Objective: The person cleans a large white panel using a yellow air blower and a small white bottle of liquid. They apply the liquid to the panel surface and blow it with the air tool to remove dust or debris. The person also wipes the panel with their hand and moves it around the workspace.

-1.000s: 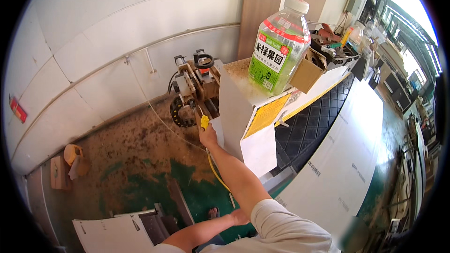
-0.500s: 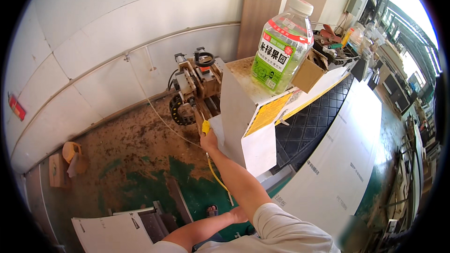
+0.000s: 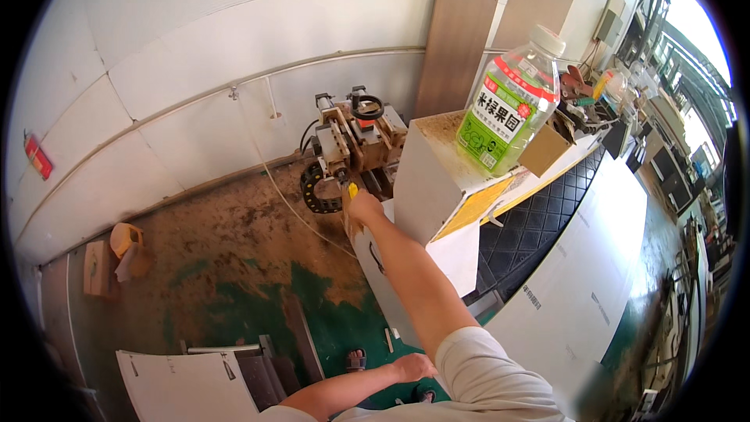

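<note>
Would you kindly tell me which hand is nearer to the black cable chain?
Right: the right hand is just right of the chain; the left hand is farther back, near the body.

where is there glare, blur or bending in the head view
Head view: daylight blows out at upper right, and the white sheet glares toward its far end; head view: a smudgy patch at lower right; head view: the wall pipe bows, corners go black.
</note>
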A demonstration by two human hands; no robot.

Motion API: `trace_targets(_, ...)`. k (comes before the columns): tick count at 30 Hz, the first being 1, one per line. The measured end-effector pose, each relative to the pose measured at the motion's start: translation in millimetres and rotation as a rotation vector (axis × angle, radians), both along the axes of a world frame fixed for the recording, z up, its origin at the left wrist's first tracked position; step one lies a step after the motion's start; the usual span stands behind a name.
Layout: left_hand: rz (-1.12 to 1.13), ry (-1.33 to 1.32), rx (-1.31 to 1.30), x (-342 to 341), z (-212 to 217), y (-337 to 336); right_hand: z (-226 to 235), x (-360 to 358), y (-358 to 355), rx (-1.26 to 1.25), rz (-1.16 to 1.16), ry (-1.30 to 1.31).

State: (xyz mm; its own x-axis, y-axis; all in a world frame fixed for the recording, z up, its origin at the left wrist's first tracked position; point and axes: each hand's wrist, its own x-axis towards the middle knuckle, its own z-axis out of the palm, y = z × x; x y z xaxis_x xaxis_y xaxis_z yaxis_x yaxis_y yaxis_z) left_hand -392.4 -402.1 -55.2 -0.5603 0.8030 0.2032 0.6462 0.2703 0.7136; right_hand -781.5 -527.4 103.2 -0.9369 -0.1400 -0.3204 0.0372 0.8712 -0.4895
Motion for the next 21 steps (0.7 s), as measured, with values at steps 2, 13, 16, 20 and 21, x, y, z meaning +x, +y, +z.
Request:
trace_targets(2, 0.007, 0.027, -0.008, -3.8, 5.7, -7.0, 8.7, -1.0, -9.8, 0.054, 0.054, 0.029)
trace_targets(13, -0.127, -0.029, -0.035, -17.9, 40.6, -15.7, 0.3, -17.0, 4.5, 0.152, 0.156, 0.044)
trace_targets(16, -0.091, -0.060, -0.052, -14.0, 47.7, -13.8, 10.2, -18.7, 6.4, 0.194, 0.182, -0.010)
trace_targets(20, -0.062, -0.095, 0.002, -12.7, 33.2, -11.4, 26.5, -13.3, 3.8, 0.190, 0.207, 0.039)
trace_targets(21, -0.062, -0.096, -0.004, -11.9, 30.6, -10.6, 29.0, -12.1, 3.5, 0.184, 0.205, 0.060)
